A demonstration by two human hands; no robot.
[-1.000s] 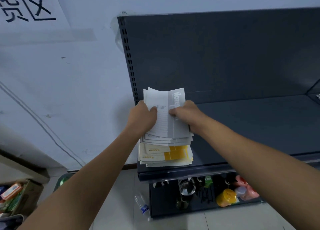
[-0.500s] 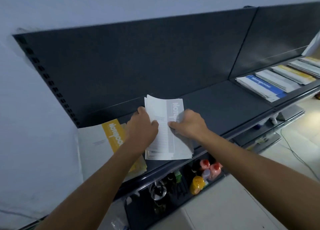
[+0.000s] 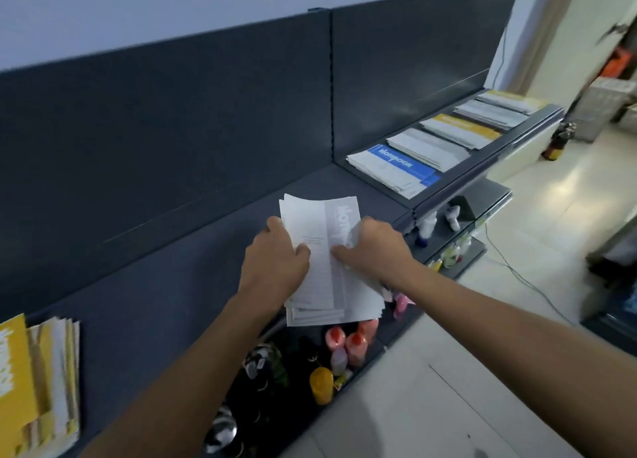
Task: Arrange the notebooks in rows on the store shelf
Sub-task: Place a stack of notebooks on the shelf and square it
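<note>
A small stack of grey-and-white notebooks (image 3: 324, 261) hangs above the front part of the dark shelf (image 3: 193, 285), gripped from both sides. My left hand (image 3: 275, 261) grips its left edge, thumb on the top cover. My right hand (image 3: 374, 247) grips the right edge the same way. A pile of yellow notebooks (image 3: 38, 382) lies on the shelf at the far left. On the adjoining shelf section to the right, notebooks lie in a row: a blue one (image 3: 396, 170), then grey (image 3: 427, 147) and yellow (image 3: 460, 130) ones.
A lower shelf (image 3: 365, 361) under my hands holds bottles and jars, some pink and one yellow. The dark back panel (image 3: 172, 130) rises behind the shelf. A cable (image 3: 517, 271) runs across the pale tiled floor on the right.
Both hands lifted the grey stack off the yellow pile and carried it rightward along the shelf. The yellow pile now lies far left, and the row of notebooks on the right has come into view.
</note>
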